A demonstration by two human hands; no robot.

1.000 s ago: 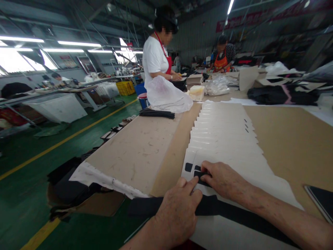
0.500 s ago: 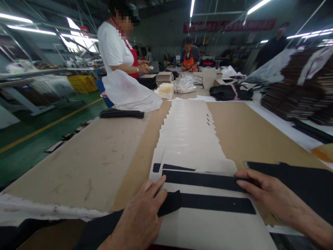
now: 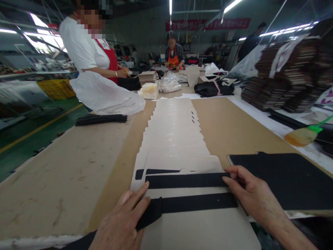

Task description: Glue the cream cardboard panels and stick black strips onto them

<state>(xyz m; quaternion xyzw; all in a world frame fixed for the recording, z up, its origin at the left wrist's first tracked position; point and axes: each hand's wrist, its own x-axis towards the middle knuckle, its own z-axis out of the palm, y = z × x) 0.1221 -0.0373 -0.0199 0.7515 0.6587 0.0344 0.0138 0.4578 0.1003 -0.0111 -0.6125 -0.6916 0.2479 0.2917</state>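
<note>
A pale beige panel (image 3: 197, 227) lies before me with two black strips across it. Along its far edge runs the upper black strip (image 3: 187, 181). My right hand (image 3: 249, 192) pinches the right end of this strip at the panel's edge, thumb and forefinger closed. On its left end rests the forefinger of my left hand (image 3: 122, 218). A loose black strip (image 3: 152, 212) passes between that hand's other fingers and thumb, overlapping the lower black strip (image 3: 197, 203). Beyond, a row of overlapping beige panels (image 3: 174, 135) stretches away.
At right lie a black panel (image 3: 283, 177) and a bottle of amber liquid with a green top (image 3: 301, 136). Black strips (image 3: 101, 119) are piled at left. Tall brown stacks (image 3: 270, 88) stand at far right. A co-worker in a red apron (image 3: 88, 52) stands far left.
The whole view has shifted, so the panel and hands appear further left. Both hands keep their places at the upper strip's ends. The amber bottle shows more fully.
</note>
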